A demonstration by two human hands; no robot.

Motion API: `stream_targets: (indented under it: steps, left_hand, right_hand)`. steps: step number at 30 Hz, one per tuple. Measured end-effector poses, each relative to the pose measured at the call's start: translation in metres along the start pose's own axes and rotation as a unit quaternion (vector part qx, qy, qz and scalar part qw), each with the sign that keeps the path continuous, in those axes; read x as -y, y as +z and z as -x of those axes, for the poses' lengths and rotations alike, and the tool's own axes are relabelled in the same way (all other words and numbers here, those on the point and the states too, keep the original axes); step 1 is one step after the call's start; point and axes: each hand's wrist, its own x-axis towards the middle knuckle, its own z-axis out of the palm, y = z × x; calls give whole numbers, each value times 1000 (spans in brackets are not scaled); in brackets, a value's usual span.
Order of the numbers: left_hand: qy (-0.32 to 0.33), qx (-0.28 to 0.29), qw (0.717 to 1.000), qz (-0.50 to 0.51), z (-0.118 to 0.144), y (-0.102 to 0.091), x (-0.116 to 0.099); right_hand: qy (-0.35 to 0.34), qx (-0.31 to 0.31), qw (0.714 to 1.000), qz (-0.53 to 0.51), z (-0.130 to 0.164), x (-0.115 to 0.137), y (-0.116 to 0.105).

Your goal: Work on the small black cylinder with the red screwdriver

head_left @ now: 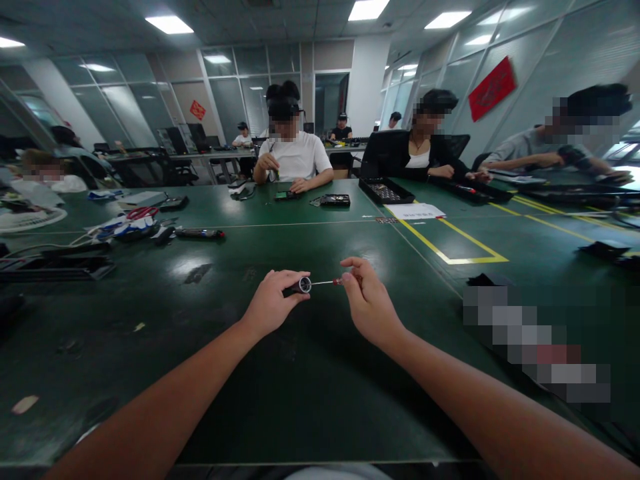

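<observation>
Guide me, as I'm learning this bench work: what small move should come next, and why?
Perhaps ease the right hand slightly toward the left hand to check the tip's seating: the slim red-handled metal screwdriver it holds points at the dark silver-rimmed cylinder in the left hand, but whether its tip is engaged is too small to tell.

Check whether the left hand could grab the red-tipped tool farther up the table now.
Probably not straight away: the left hand is holding the dark cylinder. Hands-free, likely with a stretch; nothing visible blocks the red-tipped tool.
</observation>
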Motion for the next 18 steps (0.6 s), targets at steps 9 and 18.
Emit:
stream_targets:
  steps: [9,18]
  left_hand:
    - [5,19,1000,-5,-1,0,-3]
    - [30,40,998,-36,0,1,-2]
  right_hand:
    - [10,-11,999,-38,-1,2,0]
    - [77,-47,981,-171,-14,-11,7]
